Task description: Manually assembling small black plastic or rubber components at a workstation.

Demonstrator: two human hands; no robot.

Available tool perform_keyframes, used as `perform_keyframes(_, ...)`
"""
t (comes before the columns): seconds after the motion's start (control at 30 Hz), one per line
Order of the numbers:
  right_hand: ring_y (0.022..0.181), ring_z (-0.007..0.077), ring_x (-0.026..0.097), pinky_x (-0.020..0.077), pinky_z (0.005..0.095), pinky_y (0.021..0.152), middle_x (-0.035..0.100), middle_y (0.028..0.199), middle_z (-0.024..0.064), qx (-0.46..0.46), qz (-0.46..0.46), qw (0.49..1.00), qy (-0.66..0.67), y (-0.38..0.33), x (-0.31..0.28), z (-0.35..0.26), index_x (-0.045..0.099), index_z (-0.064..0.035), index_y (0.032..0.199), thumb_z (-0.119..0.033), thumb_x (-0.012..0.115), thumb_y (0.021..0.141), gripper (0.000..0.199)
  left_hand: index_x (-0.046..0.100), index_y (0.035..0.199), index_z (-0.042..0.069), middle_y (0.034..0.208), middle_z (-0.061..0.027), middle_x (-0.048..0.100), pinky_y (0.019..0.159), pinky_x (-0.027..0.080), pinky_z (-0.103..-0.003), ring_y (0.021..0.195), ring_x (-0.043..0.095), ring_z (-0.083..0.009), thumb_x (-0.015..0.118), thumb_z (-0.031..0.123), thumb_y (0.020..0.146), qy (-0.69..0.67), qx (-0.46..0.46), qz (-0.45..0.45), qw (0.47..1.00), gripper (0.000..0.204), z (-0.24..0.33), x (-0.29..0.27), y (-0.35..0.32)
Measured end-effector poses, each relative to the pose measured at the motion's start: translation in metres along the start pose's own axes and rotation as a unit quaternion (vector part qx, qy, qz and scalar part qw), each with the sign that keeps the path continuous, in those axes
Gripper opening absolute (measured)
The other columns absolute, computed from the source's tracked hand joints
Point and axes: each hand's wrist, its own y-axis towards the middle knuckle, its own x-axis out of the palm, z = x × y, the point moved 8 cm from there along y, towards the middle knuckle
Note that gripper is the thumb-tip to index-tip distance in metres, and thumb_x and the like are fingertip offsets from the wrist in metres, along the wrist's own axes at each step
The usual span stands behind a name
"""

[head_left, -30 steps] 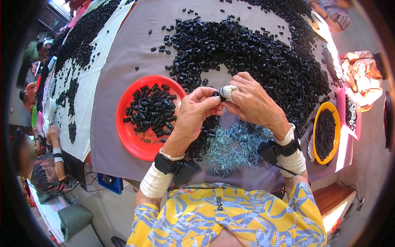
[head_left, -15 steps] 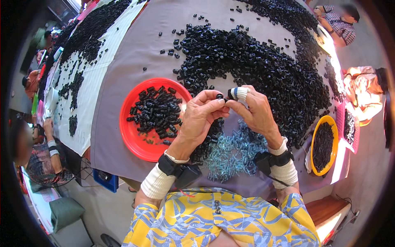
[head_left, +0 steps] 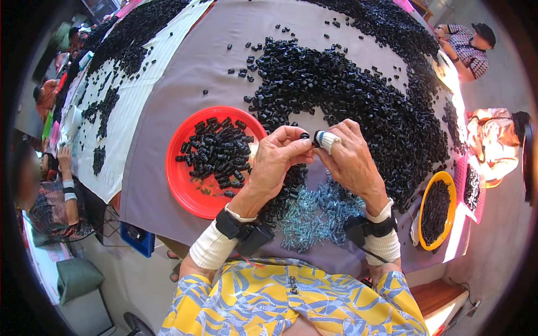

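My left hand [head_left: 278,162] pinches a small black plastic piece [head_left: 304,136] between thumb and forefinger. Close against it is my right hand [head_left: 357,165], its fingers drawn together, with a white knitted cover with blue and black bands [head_left: 327,140] on one finger. Whatever the right fingertips hold is hidden. Below the hands lies a loose heap of small bluish metal springs [head_left: 314,219]. A red round basin [head_left: 175,143] with several black cylindrical pieces [head_left: 216,148] inside stands left of my left hand. A large heap of black plastic parts [head_left: 358,84] spreads beyond both hands.
A yellow oval basket [head_left: 453,193] of thin black pieces stands at the right, beside a pink basket [head_left: 462,168]. Grey cloth [head_left: 151,185] covers the table. Other people sit along both sides, and a blue tray [head_left: 137,241] is below the table's left edge.
The whole view has shifted slightly. My right hand has turned and its thumb has lowered, while my left hand keeps its pinch on the black piece.
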Motion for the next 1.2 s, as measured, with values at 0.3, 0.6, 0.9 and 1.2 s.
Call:
perform_keyframes(0.3,0.077,0.0295,0.053,0.0398,0.0401,0.079,0.056,0.076,0.0118,0.048,-0.036,0.997,0.047,-0.003,0.008,0.008,0.055,-0.0012,0.076,-0.009,0.063,0.077,0.011,0.056,0.104,0.002,0.088,-0.0105,0.067,0.072,0.056,-0.031,0.077,0.066,-0.0168,0.059,0.005,0.088,0.045,-0.022,-0.011,0.999,0.016,-0.010,-0.002,0.004)
perform_keyframes(0.6,0.073,0.0284,0.053,0.0406,0.0387,0.076,0.055,0.074,0.0111,0.036,-0.038,0.998,0.037,-0.008,0.007,0.010,0.055,-0.0015,0.072,-0.011,0.064,0.076,0.014,0.057,0.105,0.001,0.088,-0.0083,0.066,0.072,0.056,-0.031,0.076,0.066,-0.0159,0.060,0.004,0.088,0.049,0.008,-0.020,0.999,0.017,-0.006,0.002,0.002)
perform_keyframes(0.9,0.065,0.0261,0.051,0.0405,0.0373,0.074,0.053,0.067,0.0089,0.023,0.019,0.996,0.086,-0.002,-0.011,0.015,0.058,-0.0016,0.074,-0.010,0.067,0.074,0.012,0.062,0.109,0.000,0.087,-0.0080,0.068,0.072,0.054,-0.027,0.076,0.064,-0.0126,0.064,0.008,0.087,0.135,0.046,-0.027,0.989,0.024,-0.002,0.009,-0.002)
perform_keyframes(1.2,0.067,0.0262,0.052,0.0398,0.0376,0.078,0.054,0.068,0.0091,0.023,-0.013,0.997,0.067,-0.004,-0.008,0.013,0.059,-0.0018,0.075,-0.013,0.066,0.078,0.014,0.063,0.111,-0.003,0.089,-0.0069,0.068,0.072,0.052,-0.023,0.077,0.063,-0.0096,0.063,0.005,0.087,0.227,0.083,-0.027,0.970,0.025,0.004,0.011,-0.005)
